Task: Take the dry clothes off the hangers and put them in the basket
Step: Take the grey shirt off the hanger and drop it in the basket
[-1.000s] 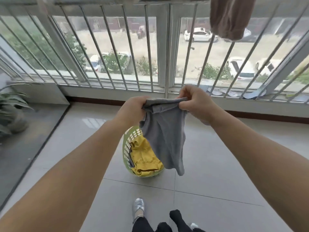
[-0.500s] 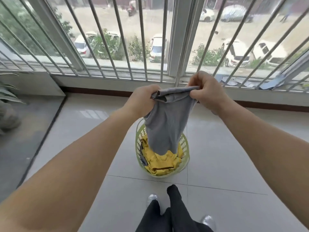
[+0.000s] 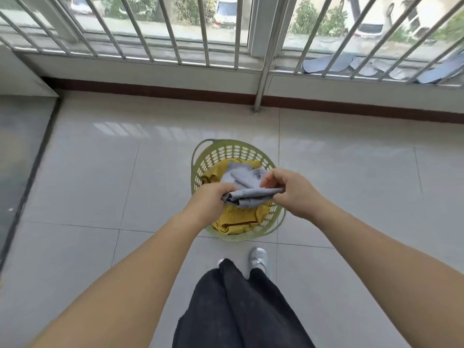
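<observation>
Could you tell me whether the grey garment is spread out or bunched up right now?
Bunched. The grey garment lies crumpled over the green basket, both hands gripping its edge.

I see open tiled floor [image 3: 100,177] all around the green basket [image 3: 227,149]; window bars [image 3: 175,31] wall off the far side.

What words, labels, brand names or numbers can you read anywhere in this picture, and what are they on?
None can be read.
Grey garment, held by the left hand and right hand: no print or tag shows.
Yellow garment and green basket: no lettering.
Silver shoe: no logo legible.
Parked cars beyond the railing: any plates are too blurred to read.
</observation>
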